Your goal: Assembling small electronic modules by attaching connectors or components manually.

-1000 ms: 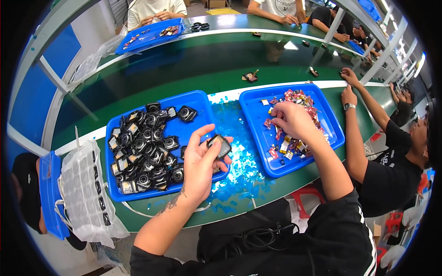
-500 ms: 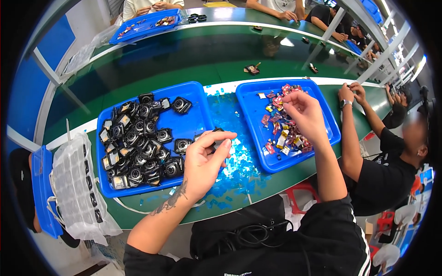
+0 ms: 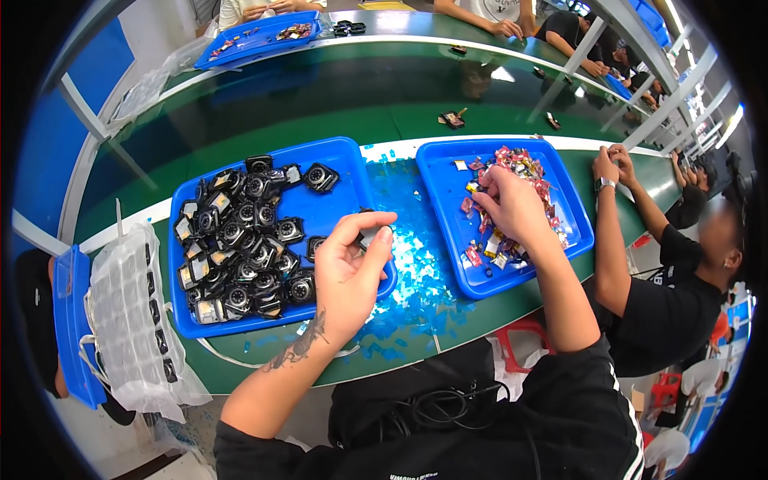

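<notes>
My left hand (image 3: 346, 276) is curled above the right side of the left blue tray (image 3: 372, 190). Its fingers close round a dark watch case (image 3: 366, 237), mostly hidden by them. A heap of black watch cases (image 3: 244, 232) with round backs fills much of that tray. Over the right blue tray (image 3: 578, 214) my right hand (image 3: 512, 204) reaches down with thumb and fingers drawn together; whatever they hold is hidden. Under and around it lie many small red, gold and silver parts (image 3: 536, 170).
Small blue film pieces (image 3: 400, 308) litter the green table between the trays. A stack of clear plastic trays (image 3: 132, 312) stands at left. Beyond a white ledge, a few parts (image 3: 452, 118) lie on a green belt. At right sits a co-worker (image 3: 672, 288); others work across.
The view has shifted slightly. My right hand has lowered a little and turned more toward the small parts. My left hand stays near the left tray's edge, still curled round the watch case.
</notes>
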Demonstrator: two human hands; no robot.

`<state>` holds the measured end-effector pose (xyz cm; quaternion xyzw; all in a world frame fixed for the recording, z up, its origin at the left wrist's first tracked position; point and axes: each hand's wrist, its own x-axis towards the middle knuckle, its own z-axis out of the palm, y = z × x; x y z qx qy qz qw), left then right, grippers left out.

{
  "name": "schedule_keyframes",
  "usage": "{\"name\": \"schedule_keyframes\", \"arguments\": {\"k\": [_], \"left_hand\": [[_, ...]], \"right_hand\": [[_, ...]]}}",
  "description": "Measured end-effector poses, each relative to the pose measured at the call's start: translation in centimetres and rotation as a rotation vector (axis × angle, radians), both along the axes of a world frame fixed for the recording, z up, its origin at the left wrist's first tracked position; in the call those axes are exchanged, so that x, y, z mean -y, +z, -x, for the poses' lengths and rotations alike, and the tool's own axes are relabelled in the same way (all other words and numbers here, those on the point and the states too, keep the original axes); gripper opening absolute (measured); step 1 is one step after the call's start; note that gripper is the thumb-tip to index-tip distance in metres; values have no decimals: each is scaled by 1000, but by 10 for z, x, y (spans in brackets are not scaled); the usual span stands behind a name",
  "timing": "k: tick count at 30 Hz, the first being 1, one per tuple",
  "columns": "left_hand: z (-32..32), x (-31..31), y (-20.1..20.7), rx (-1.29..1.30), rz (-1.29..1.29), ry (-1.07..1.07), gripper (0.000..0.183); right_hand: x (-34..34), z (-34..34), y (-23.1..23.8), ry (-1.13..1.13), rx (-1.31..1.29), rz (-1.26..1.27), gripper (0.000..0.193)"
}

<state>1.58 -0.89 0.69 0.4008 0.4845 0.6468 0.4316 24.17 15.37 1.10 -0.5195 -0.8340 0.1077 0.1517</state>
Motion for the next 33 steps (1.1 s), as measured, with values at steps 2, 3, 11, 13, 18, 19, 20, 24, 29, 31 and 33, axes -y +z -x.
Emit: {"name": "schedule_keyframes", "arguments": {"k": [2, 3, 11, 13, 18, 19, 20, 24, 29, 31, 33], "left_hand": [[0, 0, -5, 3, -23, -42, 20], [0, 1, -3, 5, -11, -53, 20], [-2, 0, -3, 18, -62, -56, 18], [1, 2, -3, -55, -21, -51, 19], [2, 0, -5, -37, -51, -35, 19], [1, -1, -5, -49, -93, -29, 20], [1, -1, -4, -47, -90, -29, 20], [2, 4, 0, -335, -87, -19, 25], [-5, 6, 2, -441, -158, -146, 36], [-8, 7, 4, -467, -171, -153, 32], [-8, 8, 3, -471, -173, -165, 28]], "right_hand": [[4, 7, 3, 39, -8, -7, 26], [6, 10, 3, 68, -16, -12, 28], [16, 0, 0, 148, 157, -218, 24], [23, 1, 4, 158, 136, -224, 24], [32, -8, 32, 138, -330, 49, 32], [36, -11, 35, 98, -498, 86, 34], [39, -10, 40, 117, -733, 135, 30], [50, 2, 41, 224, -968, 488, 28], [82, 31, 34, 295, -1074, 678, 27], [89, 38, 33, 318, -1090, 734, 28], [93, 45, 33, 326, -1078, 726, 28]]}}
